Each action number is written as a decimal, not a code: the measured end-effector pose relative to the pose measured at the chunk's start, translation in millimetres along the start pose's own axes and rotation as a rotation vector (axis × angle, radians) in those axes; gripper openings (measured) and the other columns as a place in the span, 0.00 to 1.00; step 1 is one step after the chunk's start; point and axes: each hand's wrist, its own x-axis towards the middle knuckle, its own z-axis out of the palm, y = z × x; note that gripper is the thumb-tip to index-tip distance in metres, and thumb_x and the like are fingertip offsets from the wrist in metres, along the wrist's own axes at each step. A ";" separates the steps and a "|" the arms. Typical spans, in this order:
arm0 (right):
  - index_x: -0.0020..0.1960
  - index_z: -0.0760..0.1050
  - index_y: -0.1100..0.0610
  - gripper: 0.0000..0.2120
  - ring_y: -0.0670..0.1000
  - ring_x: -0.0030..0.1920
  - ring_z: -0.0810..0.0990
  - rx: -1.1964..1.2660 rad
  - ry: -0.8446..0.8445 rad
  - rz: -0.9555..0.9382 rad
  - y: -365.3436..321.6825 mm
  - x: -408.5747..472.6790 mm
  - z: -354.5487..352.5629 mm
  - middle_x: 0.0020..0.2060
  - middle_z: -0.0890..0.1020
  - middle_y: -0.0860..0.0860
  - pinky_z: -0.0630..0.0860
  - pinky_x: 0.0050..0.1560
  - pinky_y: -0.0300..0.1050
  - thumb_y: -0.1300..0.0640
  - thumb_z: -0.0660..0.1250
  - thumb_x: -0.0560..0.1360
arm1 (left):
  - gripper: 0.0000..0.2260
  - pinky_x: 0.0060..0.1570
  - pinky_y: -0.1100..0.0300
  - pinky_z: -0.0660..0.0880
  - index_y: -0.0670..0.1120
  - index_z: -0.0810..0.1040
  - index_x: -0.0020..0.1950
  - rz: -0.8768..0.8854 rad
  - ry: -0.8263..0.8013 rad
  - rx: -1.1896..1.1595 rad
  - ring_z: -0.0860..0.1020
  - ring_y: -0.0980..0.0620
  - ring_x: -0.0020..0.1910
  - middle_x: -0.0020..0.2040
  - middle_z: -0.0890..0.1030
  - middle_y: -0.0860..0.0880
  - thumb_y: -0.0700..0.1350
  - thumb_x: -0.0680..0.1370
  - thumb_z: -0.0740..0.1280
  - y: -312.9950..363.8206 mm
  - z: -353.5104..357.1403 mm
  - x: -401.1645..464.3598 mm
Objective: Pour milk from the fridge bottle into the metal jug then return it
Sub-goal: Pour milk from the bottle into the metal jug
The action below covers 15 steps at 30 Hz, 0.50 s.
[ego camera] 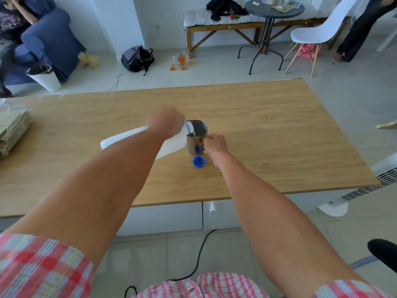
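A white plastic milk bottle (171,145) is tipped to the right, its blue-ringed neck over the rim of the metal jug (196,136). White milk runs from the neck into the jug. My left hand (164,121) grips the bottle near its top. My right hand (214,146) holds the jug's handle on its right side. The jug stands upright on the wooden table (268,130). The bottle's blue cap (198,161) lies open side up on the table just in front of the jug.
A stack of flat cardboard (12,130) sits at the table's left edge. A white heater (378,181) stands at the right. Beyond the table are a bin (44,77), a backpack (137,58), a round table (274,7) and a white chair (322,29).
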 end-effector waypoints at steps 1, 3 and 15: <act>0.43 0.78 0.59 0.09 0.51 0.33 0.71 0.005 -0.001 0.001 -0.1 -0.1 0.4 0.34 0.77 0.54 0.67 0.29 0.42 0.64 0.60 0.78 | 0.10 0.32 0.54 0.65 0.45 0.77 0.47 -0.001 -0.002 0.000 0.72 0.46 0.33 0.39 0.76 0.45 0.44 0.80 0.57 -0.1 0.2 0.0; 0.44 0.78 0.59 0.09 0.51 0.34 0.72 0.008 -0.005 0.001 -0.2 -0.4 1.1 0.35 0.77 0.54 0.67 0.30 0.43 0.65 0.60 0.78 | 0.10 0.33 0.54 0.66 0.45 0.77 0.47 -0.007 -0.001 -0.006 0.72 0.46 0.33 0.39 0.76 0.45 0.44 0.80 0.57 0.1 0.6 -0.1; 0.44 0.78 0.58 0.09 0.51 0.32 0.70 0.006 -0.003 0.001 -0.5 -0.5 -0.3 0.35 0.76 0.54 0.66 0.28 0.42 0.65 0.60 0.78 | 0.11 0.40 0.51 0.71 0.43 0.78 0.51 0.050 0.005 0.051 0.78 0.42 0.42 0.40 0.76 0.45 0.43 0.81 0.57 0.4 1.6 2.3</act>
